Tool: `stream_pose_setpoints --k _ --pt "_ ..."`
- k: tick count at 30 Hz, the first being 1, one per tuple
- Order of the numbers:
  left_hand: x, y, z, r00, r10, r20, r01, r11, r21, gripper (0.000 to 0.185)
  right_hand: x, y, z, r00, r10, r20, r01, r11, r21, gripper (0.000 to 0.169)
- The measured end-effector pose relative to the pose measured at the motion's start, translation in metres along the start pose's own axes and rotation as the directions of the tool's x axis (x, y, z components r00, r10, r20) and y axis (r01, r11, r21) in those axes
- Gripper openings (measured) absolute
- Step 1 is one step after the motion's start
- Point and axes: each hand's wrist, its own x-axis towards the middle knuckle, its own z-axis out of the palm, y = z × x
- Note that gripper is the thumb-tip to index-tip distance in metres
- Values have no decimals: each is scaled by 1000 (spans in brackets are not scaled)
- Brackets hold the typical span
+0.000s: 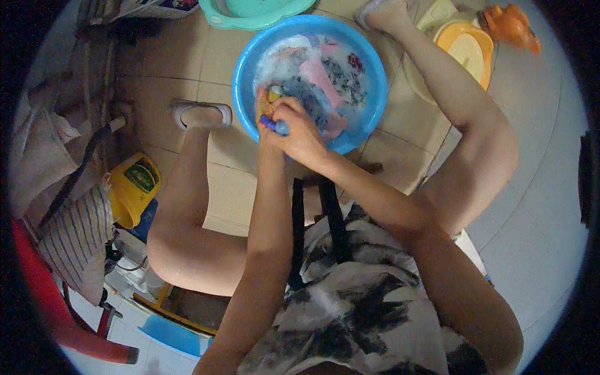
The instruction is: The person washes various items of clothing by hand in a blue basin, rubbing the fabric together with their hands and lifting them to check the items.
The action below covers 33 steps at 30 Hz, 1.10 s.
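Note:
A round blue plastic basin (239, 101) stands on the floor before me, with wet clothes in sudsy water. Both of my hands are close together over its near left part. My right hand (297, 124) is closed on a small multicoloured item (268, 123), purple and light blue at its near end. My left hand (260, 105) is beside it, partly covered by the right, with yellow and orange parts against its fingers. Whether this is cloth or a tool I cannot tell. A pink cloth (321, 79) and a dark patterned garment (349, 79) lie in the suds.
A green plastic basin (255, 11) stands just beyond the blue one. At right are a yellow-rimmed potty-like seat (468, 51) and an orange plastic object (508, 26). A yellow container (136, 187) and a striped cloth (77, 243) are at left, above a red curved bar (79, 333).

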Motion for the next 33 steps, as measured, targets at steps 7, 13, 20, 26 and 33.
stream_pose_setpoints --k 7,13,20,26,33 --pt "-8 -68 65 687 391 -613 -40 862 505 49 52 68 -15 909 355 -219 -387 914 -125 38" --pt "-23 -27 14 999 33 40 -39 987 158 56 -3 29 1 983 171 -69 -183 954 -238 26" --pt "6 -50 88 715 271 -644 28 910 414 35 32 70 -14 940 140 -310 -203 963 -178 24" --pt "4 -68 106 656 328 -680 92 859 504 34 35 69 -21 926 344 -156 -373 899 -228 19" --pt "5 -32 52 881 232 -412 10 862 507 32 6 2 -10 976 -33 -215 -4 986 -167 6"
